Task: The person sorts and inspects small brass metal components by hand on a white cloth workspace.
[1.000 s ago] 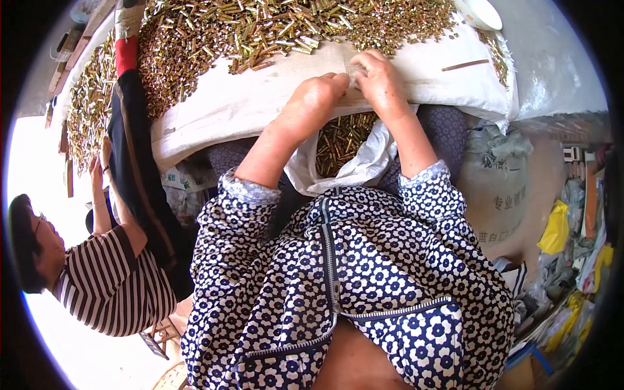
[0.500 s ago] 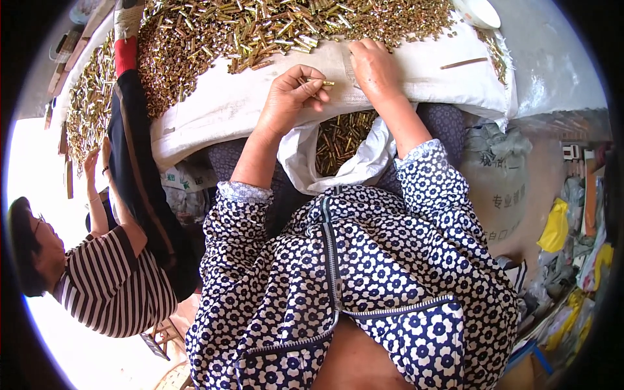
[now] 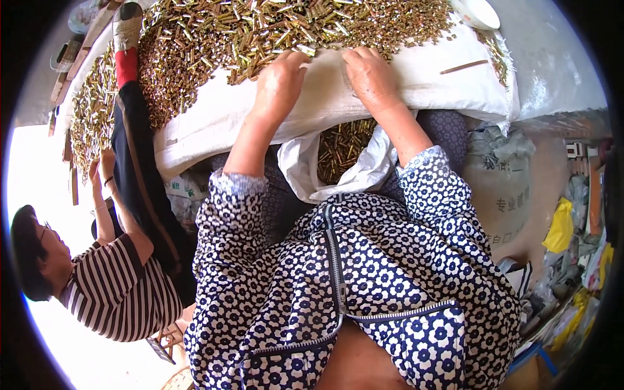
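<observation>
Small brass-coloured metal tubes point(image 3: 260, 39) lie heaped on a white cloth point(image 3: 227, 104) in front of me. My left hand point(image 3: 279, 84) reaches to the near edge of this heap, back up, its fingers bent together by the tubes. What its fingertips hold, if anything, is hidden. To the right, my right hand point(image 3: 372, 79) rests on the cloth with curled fingers at the edge of smaller brown metal pieces point(image 3: 396, 32). Anything under those fingers is hidden too. In my lap, a white bag point(image 3: 302, 172) gapes open with many brass-coloured tubes point(image 3: 338, 149) inside.
On my left sits a co-worker in a striped shirt point(image 3: 117, 286), one leg point(image 3: 140, 162) stretched along the cloth. A thin brown stick point(image 3: 463, 66) lies on the cloth at right, below a white bowl point(image 3: 480, 13). A large translucent sack point(image 3: 500, 188) and plastic bags point(image 3: 558, 227) are at far right.
My left hand has moved forward from above the bag to the heap; the brass tube it pinched no longer shows. My right hand has shifted slightly, staying at the cloth's pieces.
</observation>
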Demonstrator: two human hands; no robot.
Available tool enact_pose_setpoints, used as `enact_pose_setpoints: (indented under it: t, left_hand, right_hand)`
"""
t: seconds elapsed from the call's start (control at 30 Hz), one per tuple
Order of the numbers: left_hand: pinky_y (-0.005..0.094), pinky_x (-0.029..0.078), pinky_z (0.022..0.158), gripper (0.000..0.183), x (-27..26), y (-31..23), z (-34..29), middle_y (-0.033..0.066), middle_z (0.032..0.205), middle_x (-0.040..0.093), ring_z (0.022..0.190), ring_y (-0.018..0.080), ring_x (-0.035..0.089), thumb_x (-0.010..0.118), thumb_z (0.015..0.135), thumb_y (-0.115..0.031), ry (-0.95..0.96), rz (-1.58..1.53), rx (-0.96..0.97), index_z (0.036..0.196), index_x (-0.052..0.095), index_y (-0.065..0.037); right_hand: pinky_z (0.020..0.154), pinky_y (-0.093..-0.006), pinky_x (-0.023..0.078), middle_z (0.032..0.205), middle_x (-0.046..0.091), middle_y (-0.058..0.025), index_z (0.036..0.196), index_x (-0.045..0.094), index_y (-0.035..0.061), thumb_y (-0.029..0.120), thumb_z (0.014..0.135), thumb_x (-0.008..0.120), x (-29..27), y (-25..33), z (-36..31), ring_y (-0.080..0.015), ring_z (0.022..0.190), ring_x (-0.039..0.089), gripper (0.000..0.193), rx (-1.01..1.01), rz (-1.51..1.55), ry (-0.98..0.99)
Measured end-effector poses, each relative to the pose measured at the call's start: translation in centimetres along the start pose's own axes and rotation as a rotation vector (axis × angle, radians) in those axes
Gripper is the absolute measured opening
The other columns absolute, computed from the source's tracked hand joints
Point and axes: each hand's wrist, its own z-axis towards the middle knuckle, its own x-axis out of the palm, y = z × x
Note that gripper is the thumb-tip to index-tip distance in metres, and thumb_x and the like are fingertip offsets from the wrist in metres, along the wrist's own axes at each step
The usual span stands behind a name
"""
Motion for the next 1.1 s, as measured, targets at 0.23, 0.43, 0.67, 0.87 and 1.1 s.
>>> enact_pose_setpoints:
  t: [0.23,0.43,0.67,0.87,1.1]
  left_hand:
    - [0.0408,0.050,0.070,0.008,2.8,2.0,2.1,0.0115,0.089,0.058,0.089,0.0302,0.059,0.053,0.076,-0.005,0.093,0.373,0.160,0.083,0.058,-0.006]
    - [0.0371,0.050,0.067,0.021,2.7,2.1,0.0,0.0118,0.089,0.063,0.074,0.0265,0.063,0.054,0.082,-0.004,-0.002,-0.011,-0.015,0.102,0.060,-0.006]
    - [0.0209,0.048,0.058,0.013,1.3,1.1,-2.1,0.0060,0.082,0.063,0.070,0.0090,0.061,0.054,0.089,-0.003,0.037,-0.836,-0.527,0.101,0.061,-0.002]
    - [0.0223,0.050,0.058,0.012,0.9,0.5,-3.3,0.0073,0.085,0.063,0.072,0.0129,0.062,0.053,0.091,-0.004,-0.069,-1.275,-0.592,0.102,0.057,0.001]
    - [0.0228,0.051,0.059,0.009,1.4,0.3,-4.1,0.0081,0.089,0.063,0.077,0.0152,0.064,0.055,0.091,-0.005,-0.070,-1.481,-0.644,0.099,0.057,-0.001]
  right_hand:
    - [0.074,-0.0368,0.051,0.091,0.061,-0.0050,0.095,0.062,0.0102,0.013,0.084,0.059,0.2,0.1,0.4,-0.0250,0.090,0.058,0.012,-0.005,0.012,-0.073]
    - [0.070,-0.0370,0.051,0.086,0.062,-0.0058,0.091,0.062,0.0101,0.011,0.082,0.059,0.6,0.0,0.6,-0.0260,0.084,0.060,0.009,0.007,0.042,-0.072]
    - [0.063,-0.0251,0.046,0.078,0.063,-0.0008,0.084,0.063,0.0052,0.000,0.078,0.061,0.4,1.6,-0.9,-0.0118,0.069,0.057,0.008,0.233,0.671,-0.039]
    - [0.064,-0.0192,0.042,0.080,0.061,0.0036,0.087,0.065,0.0046,-0.001,0.080,0.063,-0.3,2.7,-2.0,-0.0032,0.070,0.051,0.009,0.382,1.045,0.086]
    - [0.073,-0.0220,0.048,0.085,0.064,-0.0024,0.091,0.063,0.0015,0.000,0.082,0.063,-0.9,3.8,-2.2,-0.0092,0.078,0.060,0.010,0.461,1.420,0.128]
